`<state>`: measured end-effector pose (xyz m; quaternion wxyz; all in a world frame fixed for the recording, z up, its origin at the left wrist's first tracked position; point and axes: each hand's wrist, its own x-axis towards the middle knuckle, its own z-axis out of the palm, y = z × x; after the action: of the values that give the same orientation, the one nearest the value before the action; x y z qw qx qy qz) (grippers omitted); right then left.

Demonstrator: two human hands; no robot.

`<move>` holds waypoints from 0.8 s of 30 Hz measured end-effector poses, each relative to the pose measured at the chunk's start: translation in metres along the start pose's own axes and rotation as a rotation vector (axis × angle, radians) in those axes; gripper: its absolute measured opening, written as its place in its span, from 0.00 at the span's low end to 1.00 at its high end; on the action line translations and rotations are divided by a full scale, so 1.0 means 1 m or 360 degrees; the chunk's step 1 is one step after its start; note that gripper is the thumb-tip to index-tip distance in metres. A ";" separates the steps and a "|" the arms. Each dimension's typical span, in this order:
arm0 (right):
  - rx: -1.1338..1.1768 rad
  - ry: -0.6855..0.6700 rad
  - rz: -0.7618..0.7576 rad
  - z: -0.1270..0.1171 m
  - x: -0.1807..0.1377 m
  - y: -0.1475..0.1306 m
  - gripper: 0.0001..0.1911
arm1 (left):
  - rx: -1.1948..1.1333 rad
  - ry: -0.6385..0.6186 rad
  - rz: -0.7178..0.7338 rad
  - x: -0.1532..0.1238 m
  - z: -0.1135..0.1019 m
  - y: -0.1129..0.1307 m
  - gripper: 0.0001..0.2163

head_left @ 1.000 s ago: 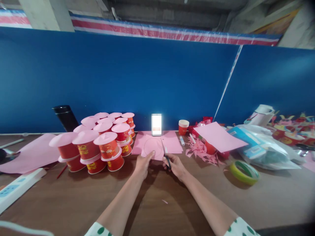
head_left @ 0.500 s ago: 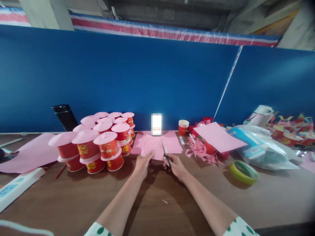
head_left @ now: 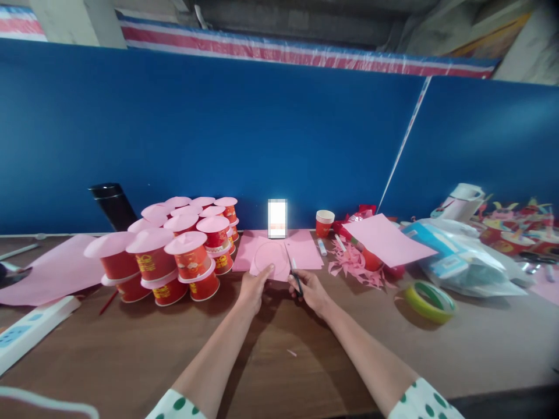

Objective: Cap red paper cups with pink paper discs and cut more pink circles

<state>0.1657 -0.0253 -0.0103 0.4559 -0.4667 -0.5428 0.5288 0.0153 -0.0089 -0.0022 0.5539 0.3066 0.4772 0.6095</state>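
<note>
A pink paper sheet point(head_left: 271, 256) with a drawn circle lies on the brown table, lifted a little at its near edge. My left hand point(head_left: 255, 285) pinches that near edge at the left of the circle. My right hand point(head_left: 311, 288) is closed round black-handled scissors point(head_left: 293, 272), whose blades point up into the sheet's right part.
Stacked red paper cups point(head_left: 183, 256) with pink round lids stand to the left, a black flask point(head_left: 112, 205) behind them. A phone point(head_left: 277, 219) leans on the blue wall. Pink scraps point(head_left: 356, 267), another pink sheet point(head_left: 386, 240), green tape roll point(head_left: 430, 301) and plastic bags point(head_left: 463, 262) lie right. A power strip point(head_left: 26, 331) lies at left.
The view has tilted slightly, so everything sits a little higher. Both hands keep their hold on the sheet and scissors with almost no movement.
</note>
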 end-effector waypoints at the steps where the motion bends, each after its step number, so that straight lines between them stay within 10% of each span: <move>1: -0.0001 0.0006 0.0008 0.000 0.000 0.000 0.22 | 0.0004 -0.0003 -0.0002 0.000 0.000 0.000 0.19; 24: -0.0008 -0.0013 -0.0024 0.000 0.000 0.000 0.21 | -0.0023 0.0004 -0.0008 0.002 0.000 -0.001 0.18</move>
<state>0.1655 -0.0252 -0.0108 0.4564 -0.4615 -0.5495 0.5260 0.0150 -0.0072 -0.0037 0.5571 0.3005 0.4743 0.6120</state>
